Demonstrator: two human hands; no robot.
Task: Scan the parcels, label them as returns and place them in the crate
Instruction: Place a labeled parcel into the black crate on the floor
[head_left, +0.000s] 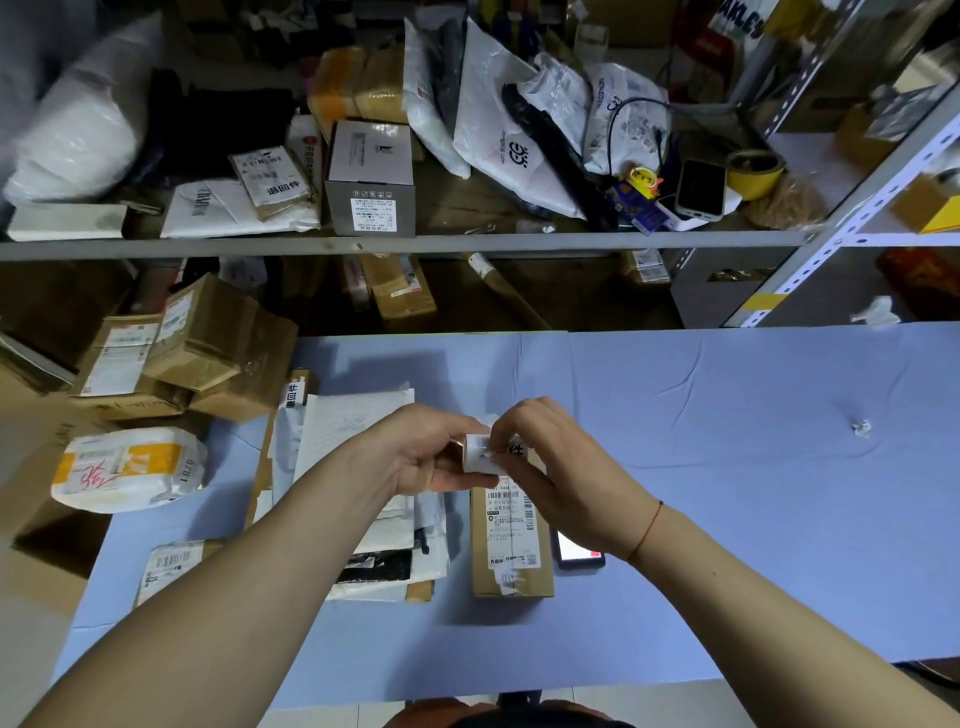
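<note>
My left hand (426, 449) grips a small white roll of return labels (480, 454) above the blue table. My right hand (550, 462) pinches the label end with black print that peels off the roll. Right below my hands lies a long brown cardboard parcel (511, 551) with a white shipping label on top. A stack of white and grey mailer bags (363, 467) lies to its left, partly hidden by my left forearm. A phone with a lit screen (576, 556) lies just right of the parcel, half covered by my right wrist.
Brown boxes (197, 353) and a white-yellow bag (130, 467) are piled off the table's left edge. Another labelled parcel (166, 566) sits at the table's left front. A metal shelf (415, 241) behind holds boxes, bags, a phone and tape. A crumpled paper scrap (861, 427) lies at right.
</note>
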